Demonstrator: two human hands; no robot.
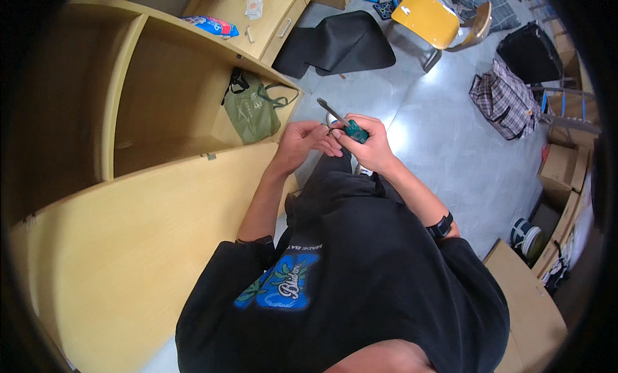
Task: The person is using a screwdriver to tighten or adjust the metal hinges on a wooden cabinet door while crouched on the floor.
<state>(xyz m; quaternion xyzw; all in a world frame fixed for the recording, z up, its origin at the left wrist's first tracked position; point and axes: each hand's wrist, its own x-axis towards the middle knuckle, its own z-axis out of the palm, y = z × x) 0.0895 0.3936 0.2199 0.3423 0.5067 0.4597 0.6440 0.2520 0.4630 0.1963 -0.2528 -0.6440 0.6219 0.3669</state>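
In front of my body, over the floor, my two hands meet. My right hand [372,146] is closed round the green handle of a screwdriver [356,133]; its metal shaft points up and to the left. Fingertips of my left hand [302,143] are pinched together right beside the right thumb. A small dark piece [330,131] shows between the fingertips, too small to name. To the left of my hands stands an open wooden cabinet [122,83], with a pale wooden panel [161,218] along its near side. An olive green bag [254,115] lies inside the cabinet's right corner.
Beyond the cabinet is a wooden desk [273,25] with drawers; a blue packet [212,26] sits on the cabinet top. A black sheet-like thing [351,44] lies on the floor near a yellow chair [426,19]. At right are a plaid bag [505,102] and cardboard boxes [560,163].
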